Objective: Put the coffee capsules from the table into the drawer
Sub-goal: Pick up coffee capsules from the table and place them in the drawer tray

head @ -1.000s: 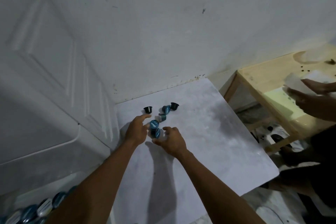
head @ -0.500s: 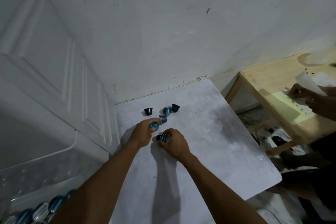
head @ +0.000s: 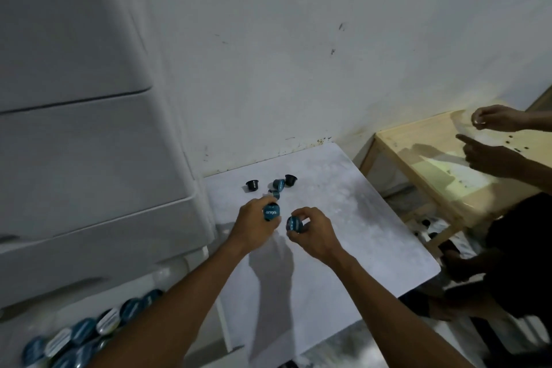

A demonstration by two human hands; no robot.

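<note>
Scuffed white plaster wall (head: 298, 54) fills the back, white plastic cabinet (head: 83, 158) stands left, pale wooden side table (head: 424, 158) sits right, dim light throughout.

Scene is dimly lit, cool grey cast. Brightest patch is seen at right of frame on the wooden table (head: 424, 155). Soft shadows of the forearms are cast on the counter (head: 343, 203) at centre. Motion blur is noted at lower left over the capsules in the drawer (head: 80, 334). Straight lines are bent by wide-angle distortion at the left edge.
</note>
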